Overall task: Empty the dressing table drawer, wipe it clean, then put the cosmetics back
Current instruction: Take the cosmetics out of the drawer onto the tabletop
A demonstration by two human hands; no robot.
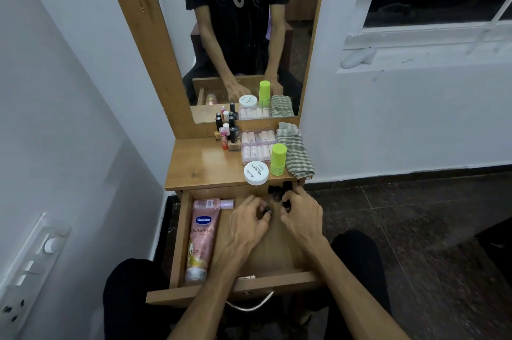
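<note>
While both hands (250, 219) (297, 209) pinch small dark bottles (275, 192) inside the drawer (177, 242), part emptied or part refilled, cannot tell; pink tube (201, 240) lying inside, cloth (295, 154) and most cosmetics (256, 145) on top.

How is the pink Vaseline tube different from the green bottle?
The pink Vaseline tube lies flat, while the green bottle stands upright. The tube is inside the open drawer; the bottle is up on the tabletop, beside the white jar. The tube looks longer and has printed words; the bottle is plain and stubby. Neither one is being touched.
</note>
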